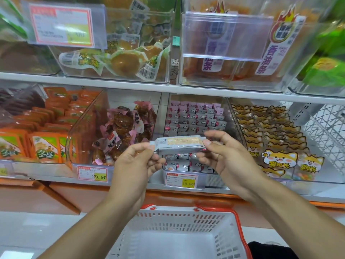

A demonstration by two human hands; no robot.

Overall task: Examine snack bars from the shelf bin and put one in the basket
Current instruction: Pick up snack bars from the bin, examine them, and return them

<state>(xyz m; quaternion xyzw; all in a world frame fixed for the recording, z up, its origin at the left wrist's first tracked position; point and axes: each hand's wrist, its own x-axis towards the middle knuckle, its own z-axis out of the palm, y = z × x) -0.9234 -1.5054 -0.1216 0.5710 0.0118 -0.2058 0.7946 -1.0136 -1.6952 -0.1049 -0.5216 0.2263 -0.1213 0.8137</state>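
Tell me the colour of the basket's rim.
Orange-red rim on a white basket, seen in the head view.

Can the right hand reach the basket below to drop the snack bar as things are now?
Probably yes. The basket stands open directly below both hands, with nothing between. However, the left hand and right hand each pinch an end of the snack bar, so the left must release first.
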